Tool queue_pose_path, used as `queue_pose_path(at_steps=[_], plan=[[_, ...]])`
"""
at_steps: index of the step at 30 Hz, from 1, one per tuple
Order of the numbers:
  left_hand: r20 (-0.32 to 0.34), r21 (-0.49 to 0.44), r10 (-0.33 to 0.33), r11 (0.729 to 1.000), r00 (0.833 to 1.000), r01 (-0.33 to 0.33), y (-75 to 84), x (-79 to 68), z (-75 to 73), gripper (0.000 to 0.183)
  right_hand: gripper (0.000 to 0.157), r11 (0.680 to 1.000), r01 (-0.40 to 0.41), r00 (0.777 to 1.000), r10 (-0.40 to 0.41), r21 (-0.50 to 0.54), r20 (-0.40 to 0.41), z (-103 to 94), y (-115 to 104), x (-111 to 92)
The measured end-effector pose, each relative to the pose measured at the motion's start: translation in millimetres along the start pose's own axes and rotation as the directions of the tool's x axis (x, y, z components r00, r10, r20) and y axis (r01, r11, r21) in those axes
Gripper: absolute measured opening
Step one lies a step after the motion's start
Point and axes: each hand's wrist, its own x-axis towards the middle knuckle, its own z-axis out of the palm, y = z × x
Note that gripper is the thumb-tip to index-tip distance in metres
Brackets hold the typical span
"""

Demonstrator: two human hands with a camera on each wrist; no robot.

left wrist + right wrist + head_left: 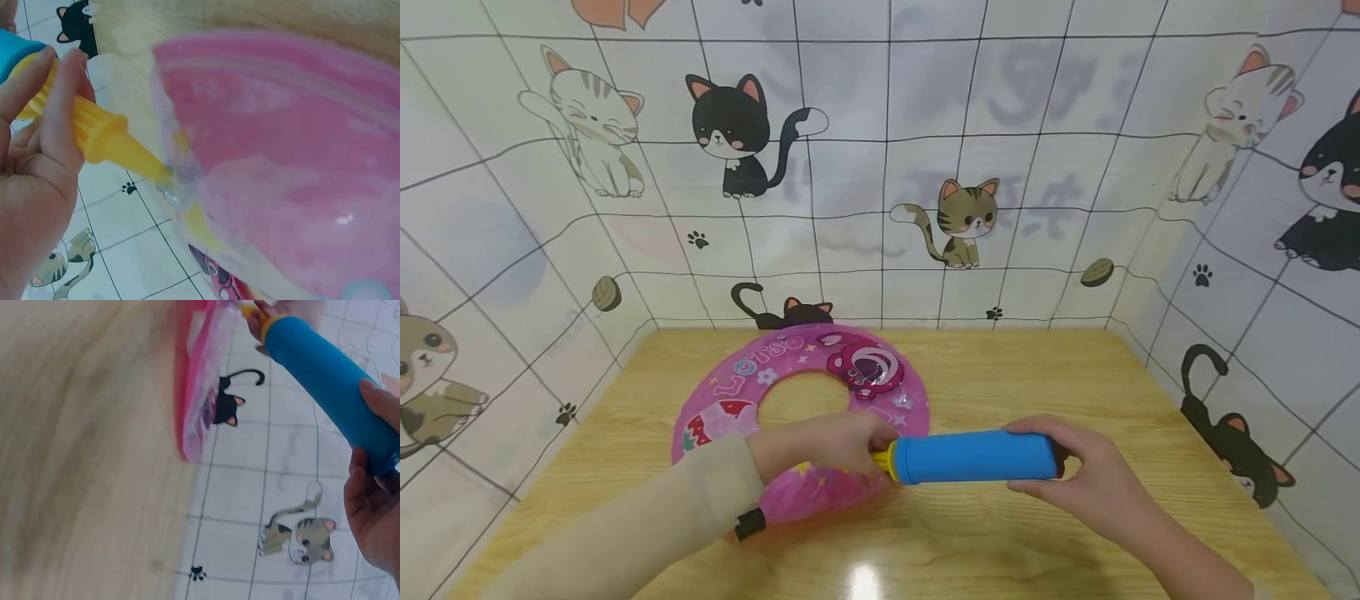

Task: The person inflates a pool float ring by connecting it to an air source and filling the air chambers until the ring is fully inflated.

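Observation:
A pink inflatable swim ring with a bear print and the word LOTSO lies on the table, partly hidden by the left arm. To its right a blue hand pump is held level. My left hand grips the pump's yellow nozzle end, whose tip meets the ring's clear valve in the left wrist view. At the other end, my right hand holds the blue barrel between thumb and fingers. The pump's far end is partly hidden by that hand.
A wood-grain table lies beneath the ring and hands. Cat-printed wall sheets stand at the back and both sides. A small black piece shows at the ring's near edge.

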Motion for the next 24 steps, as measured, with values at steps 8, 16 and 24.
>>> queue_pose_path(at_steps=[8, 16, 24], plan=[[0.066, -0.097, 0.001, 0.995, 0.998, 0.005, -5.9, -3.0, -2.7, 0.027, 0.055, 0.997, 0.057, 0.998, -0.058, -0.055, -0.009, -35.2, 13.8, -6.7], [0.087, -0.085, 0.057, 0.995, 0.995, -0.050, -8.4, -3.8, 1.7, 0.020, 0.062, 0.991, 0.098, 0.994, -0.103, -0.091, -0.045, -71.0, 24.0, -22.5], [0.028, -0.020, 0.046, 0.999, 0.999, -0.045, -13.9, -6.2, 10.0, 0.017, 0.070, 0.986, 0.100, 0.991, -0.110, -0.130, -0.076, -94.5, 34.3, -38.7]])
